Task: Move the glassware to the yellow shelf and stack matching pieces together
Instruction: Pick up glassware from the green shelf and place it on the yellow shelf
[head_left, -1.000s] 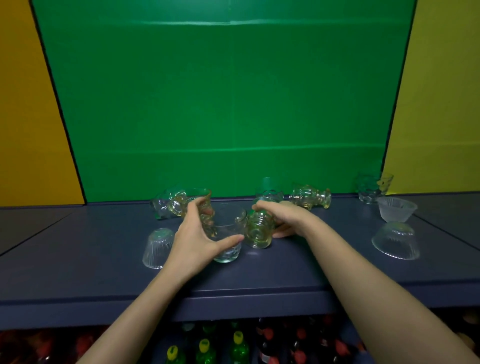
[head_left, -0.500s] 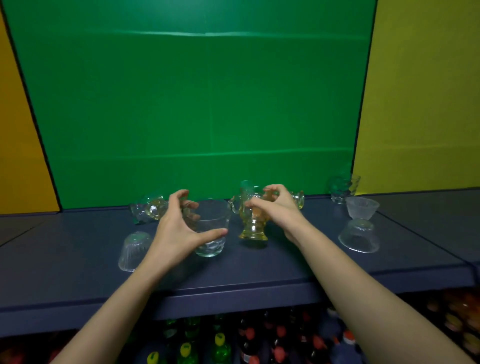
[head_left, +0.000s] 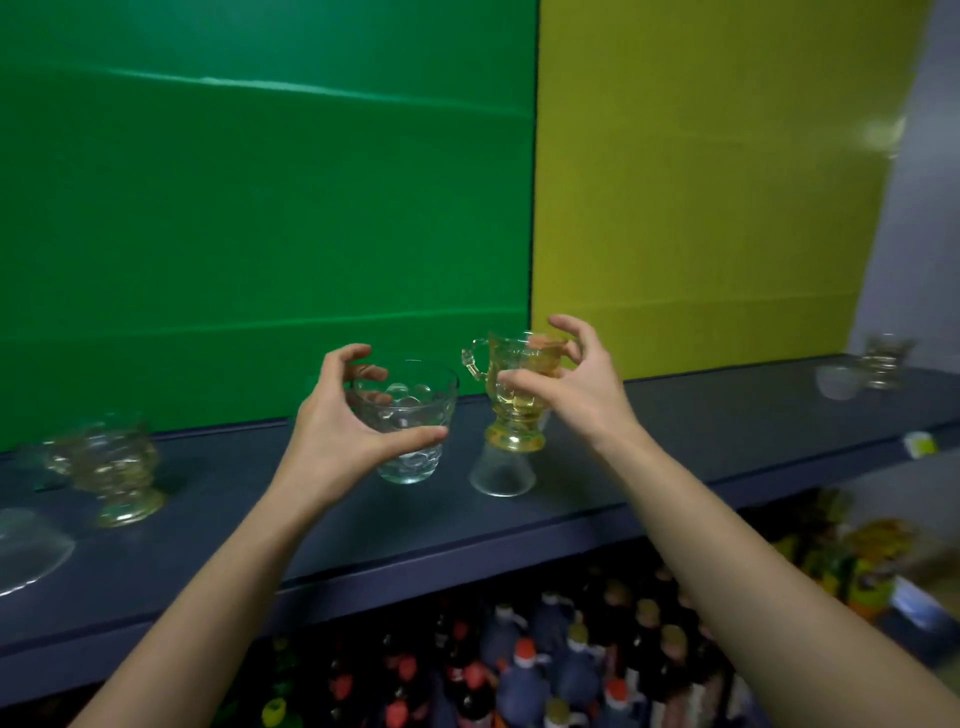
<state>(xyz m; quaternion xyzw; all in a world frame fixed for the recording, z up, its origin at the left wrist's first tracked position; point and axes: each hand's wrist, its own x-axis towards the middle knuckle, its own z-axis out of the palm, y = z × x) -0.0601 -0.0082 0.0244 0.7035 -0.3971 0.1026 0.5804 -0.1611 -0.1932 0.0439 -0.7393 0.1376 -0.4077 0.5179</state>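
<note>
My left hand (head_left: 340, 421) grips a clear dimpled glass cup (head_left: 410, 415), held in the air above the dark blue shelf (head_left: 727, 431). My right hand (head_left: 569, 387) holds a yellow-tinted footed glass mug (head_left: 511, 389) with a handle, lifted just right of the cup near the edge of the yellow back panel (head_left: 701, 182). Below the mug a frosted glass (head_left: 503, 470) stands upside down on the shelf. A yellowish footed glass (head_left: 111, 470) stands at the left. Far right, a frosted bowl (head_left: 837, 379) and a stacked glass (head_left: 884, 358) sit before the yellow panel.
A clear glass bowl (head_left: 26, 545) lies upside down at the left edge. The green back panel (head_left: 260, 208) covers the left half. Bottles with coloured caps (head_left: 519, 665) fill the level below the shelf. A small yellow tag (head_left: 919, 444) sticks to the shelf's front edge.
Both hands have lifted the cup and the mug off the shelf and carried them rightwards. My view has swung right, so the yellow panel now fills more of the frame.
</note>
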